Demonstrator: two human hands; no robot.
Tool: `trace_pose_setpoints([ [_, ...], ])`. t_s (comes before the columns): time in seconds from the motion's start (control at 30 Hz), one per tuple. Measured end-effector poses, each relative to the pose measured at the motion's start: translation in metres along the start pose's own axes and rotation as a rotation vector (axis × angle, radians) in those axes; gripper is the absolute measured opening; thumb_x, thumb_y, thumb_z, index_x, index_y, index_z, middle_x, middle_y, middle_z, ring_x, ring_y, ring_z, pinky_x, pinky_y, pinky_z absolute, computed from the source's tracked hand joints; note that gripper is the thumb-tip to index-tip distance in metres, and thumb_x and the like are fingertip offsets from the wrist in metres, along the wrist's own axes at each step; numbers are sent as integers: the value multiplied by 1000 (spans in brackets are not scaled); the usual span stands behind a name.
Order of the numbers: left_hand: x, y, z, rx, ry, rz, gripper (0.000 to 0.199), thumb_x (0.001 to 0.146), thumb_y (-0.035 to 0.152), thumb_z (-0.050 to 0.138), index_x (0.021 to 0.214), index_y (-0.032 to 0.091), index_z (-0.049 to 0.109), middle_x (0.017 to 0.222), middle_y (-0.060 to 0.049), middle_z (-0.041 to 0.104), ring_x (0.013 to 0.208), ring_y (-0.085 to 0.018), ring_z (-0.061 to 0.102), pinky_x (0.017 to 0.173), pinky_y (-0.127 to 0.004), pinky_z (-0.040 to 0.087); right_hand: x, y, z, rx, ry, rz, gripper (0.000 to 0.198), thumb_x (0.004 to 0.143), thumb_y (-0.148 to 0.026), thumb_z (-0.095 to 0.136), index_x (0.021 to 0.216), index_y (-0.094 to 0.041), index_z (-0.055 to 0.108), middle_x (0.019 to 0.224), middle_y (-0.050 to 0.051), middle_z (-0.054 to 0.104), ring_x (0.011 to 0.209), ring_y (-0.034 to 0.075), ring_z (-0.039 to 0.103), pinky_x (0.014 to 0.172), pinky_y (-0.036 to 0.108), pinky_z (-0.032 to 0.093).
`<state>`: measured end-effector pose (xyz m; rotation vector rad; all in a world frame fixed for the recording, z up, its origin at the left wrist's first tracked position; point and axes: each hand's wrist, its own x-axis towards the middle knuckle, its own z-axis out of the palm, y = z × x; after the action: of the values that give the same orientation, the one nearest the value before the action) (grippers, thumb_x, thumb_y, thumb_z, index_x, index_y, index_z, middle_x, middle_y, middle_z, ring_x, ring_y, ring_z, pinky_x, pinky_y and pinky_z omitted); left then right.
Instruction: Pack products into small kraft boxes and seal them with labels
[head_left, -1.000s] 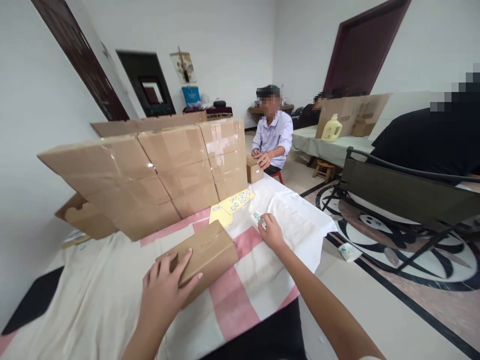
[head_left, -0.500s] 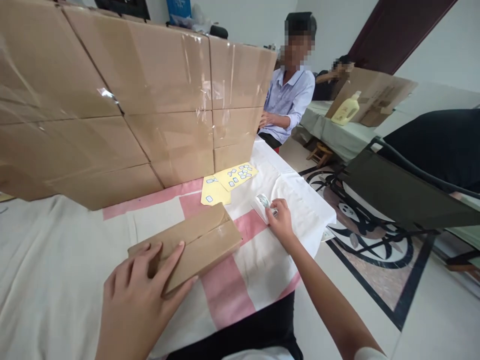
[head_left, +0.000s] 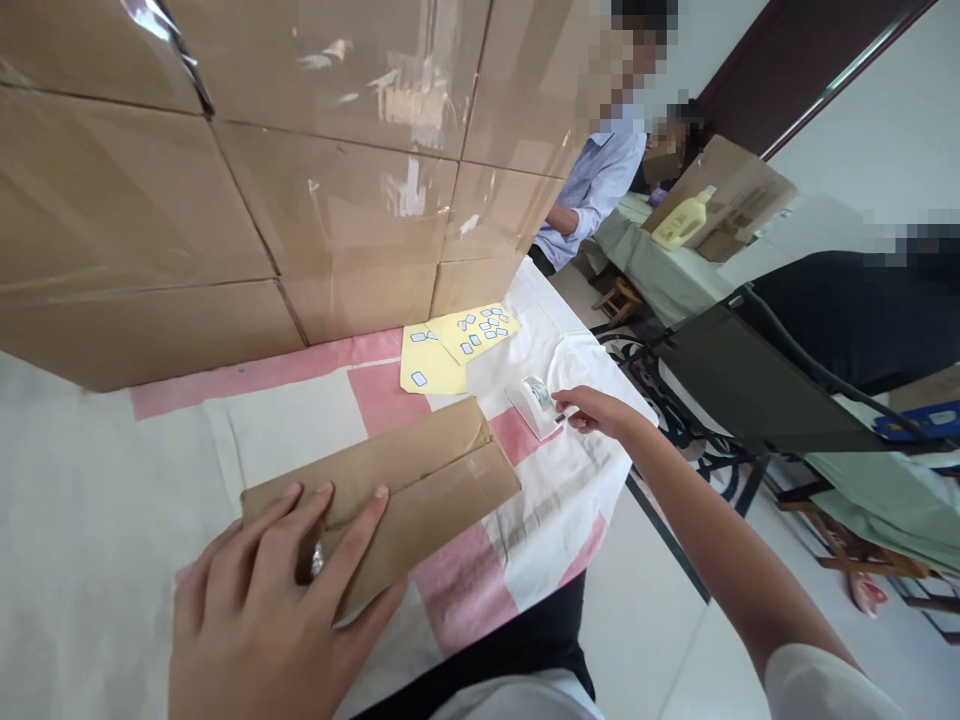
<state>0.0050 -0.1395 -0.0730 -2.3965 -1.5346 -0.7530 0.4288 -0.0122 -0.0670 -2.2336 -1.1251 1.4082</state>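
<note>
The left hand (head_left: 262, 590) lies flat, fingers spread, on a flat brown taped cardboard parcel (head_left: 405, 490) lying on the pink-and-white tablecloth (head_left: 97, 500). Farther right, the right hand (head_left: 596, 410) pinches a small white label dispenser (head_left: 534, 402).

The left hand (head_left: 277, 590) lies flat, fingers spread, on a taped brown box (head_left: 405, 490) on the cloth-covered table (head_left: 97, 480). The right hand (head_left: 596, 408) pinches at a small white dispenser (head_left: 534, 402) near yellow sticker sheets (head_left: 457, 345), below stacked cartons (head_left: 262, 170).
</note>
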Motion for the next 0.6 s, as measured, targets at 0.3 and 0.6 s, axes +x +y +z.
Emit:
trace_pose_setpoints([
  [0.3,1,3,0,-1,18,-22,65,85,50,68,144,31,49,133,-16,59,120,-43,56,95,-61,46,3,-5,-6,18,-9,83,33,77,-45,75,76,-15,60,68,0,59,47,3,25,40,17,17],
  [0.6,-2,3,1,-71,32,-42,61,84,50,68,140,28,57,134,-18,58,123,-44,56,100,-63,44,14,-7,3,68,-48,134,24,78,-29,71,70,-18,51,62,-3,50,42,4,36,36,18,19],
])
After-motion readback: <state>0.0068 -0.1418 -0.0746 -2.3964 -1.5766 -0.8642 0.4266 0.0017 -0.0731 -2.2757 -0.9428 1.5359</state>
